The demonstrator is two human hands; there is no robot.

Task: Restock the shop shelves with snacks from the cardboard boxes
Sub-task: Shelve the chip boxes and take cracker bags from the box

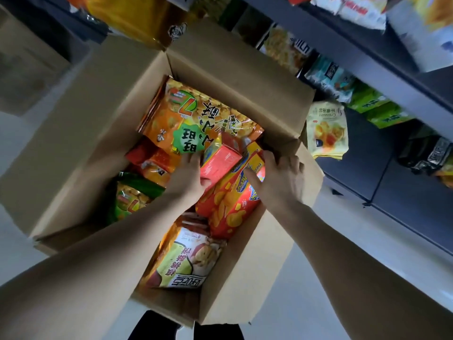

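An open cardboard box (81,123) on the floor below me holds several snack packs. My left hand (188,175) grips a red carton (220,161) in the middle of the box, thumb under its near end. My right hand (279,175) reaches in at the box's right side, fingers curled over the far end of a yellow and red biscuit pack (230,204). A large orange bag (196,119) lies at the far end of the box. A green bag (130,197) sits at the left, and a white and yellow bag (188,258) lies nearest me.
Dark shop shelves (382,62) run along the right, stocked with bags: a pale yellow croissant bag (327,131), green bags (375,109), a teal bag (331,77). More yellow bags (137,18) lie beyond the box. Another cardboard box (24,67) stands at the far left. The floor is pale.
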